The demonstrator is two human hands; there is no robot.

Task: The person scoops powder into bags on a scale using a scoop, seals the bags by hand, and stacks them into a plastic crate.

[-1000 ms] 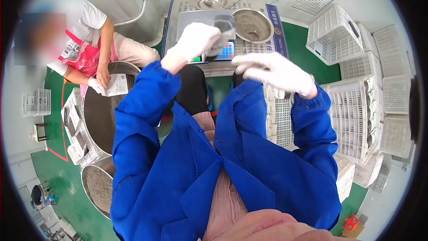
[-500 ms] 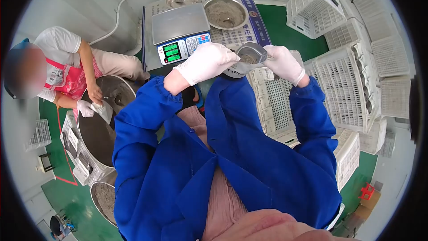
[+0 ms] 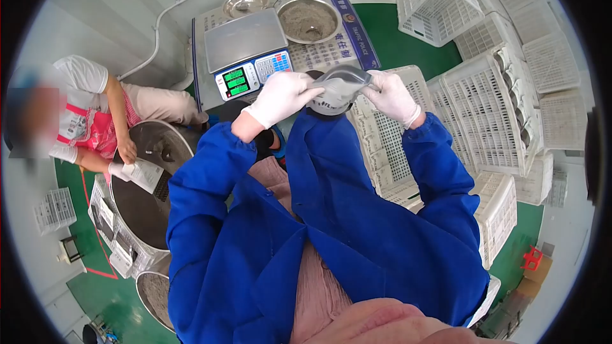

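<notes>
A printed pouch (image 3: 329, 99), white with black lettering and a dark base, is held upright in front of my knees. Its shiny grey top edge (image 3: 344, 75) bends over in an arch. My left hand (image 3: 282, 97), in a white glove, pinches the pouch's left upper side. On the opposite side my gloved right hand (image 3: 392, 97) grips the grey top edge. The pouch's contents are mostly hidden now. Just beyond my left hand is a digital scale (image 3: 245, 41) with lit green displays and a flat metal plate.
On the table stand a metal bowl (image 3: 310, 14) of grey granular material and a smaller metal dish (image 3: 245, 2). At left a co-worker holds a white printed bag (image 3: 145, 174) over a large metal drum (image 3: 182, 130). White plastic crates (image 3: 481, 111) are stacked at right.
The pouch's mouth, round and showing grey material before, has narrowed and folded over. Both hands moved slightly left in view. The co-worker's bag has turned, showing more of its printed face.
</notes>
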